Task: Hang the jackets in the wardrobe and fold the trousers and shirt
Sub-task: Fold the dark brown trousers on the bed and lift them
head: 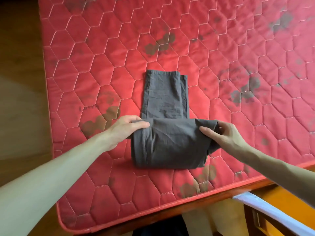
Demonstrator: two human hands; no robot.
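Dark grey trousers (167, 133) lie on the red quilted mattress (105, 68), near its front edge. Their near part is folded over into a thick band; the narrower leg ends stretch away from me, flat. My left hand (126, 127) pinches the left end of the fold, thumb on top and fingers tucked under the cloth. My right hand (221, 133) grips the right end of the fold, thumb on top, fingers curled round the bunched edge. No jackets, shirt or wardrobe are in view.
The mattress carries dark printed blotches and sits on a wooden bed frame (252, 184). Wooden floor (18, 82) lies to the left. A wooden piece with a white top edge (272, 212) stands at the lower right.
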